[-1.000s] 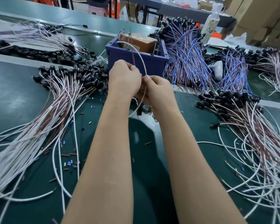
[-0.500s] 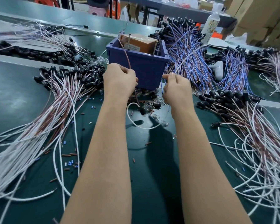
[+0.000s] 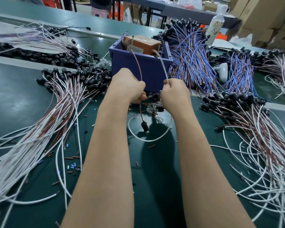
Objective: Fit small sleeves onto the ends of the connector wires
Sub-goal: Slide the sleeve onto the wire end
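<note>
At far left, a heap of white and brown connector wires fanned across the green table, with loose sleeves scattered just beside it. Your left hand was curled into a fist round a brown wire. Its free end rose nearly upright above your knuckles, leaning slightly left in front of the blue bin. Below and between your hands the black connector hung low near the table, with the slack of the white wire looping under it. Your right hand, near the left but apart from it, pinched that white wire, whose end also pointed up and away from you. Each wire end stood just above its own hand, so either looked ready for a sleeve. Whether your fingers held a sleeve could not be told. A second heap lay at right.
</note>
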The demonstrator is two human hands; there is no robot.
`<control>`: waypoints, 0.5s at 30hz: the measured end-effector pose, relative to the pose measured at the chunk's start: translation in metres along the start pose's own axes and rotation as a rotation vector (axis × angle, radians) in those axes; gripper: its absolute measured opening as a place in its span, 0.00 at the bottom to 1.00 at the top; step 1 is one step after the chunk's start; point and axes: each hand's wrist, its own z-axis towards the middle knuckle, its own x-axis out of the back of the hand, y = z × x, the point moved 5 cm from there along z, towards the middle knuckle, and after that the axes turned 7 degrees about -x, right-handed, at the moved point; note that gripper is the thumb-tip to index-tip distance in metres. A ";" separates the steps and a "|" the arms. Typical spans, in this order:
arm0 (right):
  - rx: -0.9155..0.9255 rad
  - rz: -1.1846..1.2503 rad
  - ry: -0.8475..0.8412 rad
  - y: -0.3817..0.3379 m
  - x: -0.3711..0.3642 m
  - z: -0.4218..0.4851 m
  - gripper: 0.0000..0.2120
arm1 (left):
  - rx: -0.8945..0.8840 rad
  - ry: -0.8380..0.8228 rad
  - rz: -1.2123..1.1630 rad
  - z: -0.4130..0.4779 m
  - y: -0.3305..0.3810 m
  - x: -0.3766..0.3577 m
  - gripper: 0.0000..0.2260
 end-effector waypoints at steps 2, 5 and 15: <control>0.016 0.031 0.023 -0.001 0.001 -0.002 0.12 | 0.001 -0.002 -0.003 0.000 0.000 -0.001 0.08; 0.033 0.117 0.037 -0.005 0.000 -0.005 0.09 | 0.000 0.002 -0.007 0.000 0.000 -0.001 0.09; 0.032 0.065 0.015 -0.004 -0.004 -0.004 0.13 | -0.009 0.018 -0.005 -0.001 0.003 0.004 0.08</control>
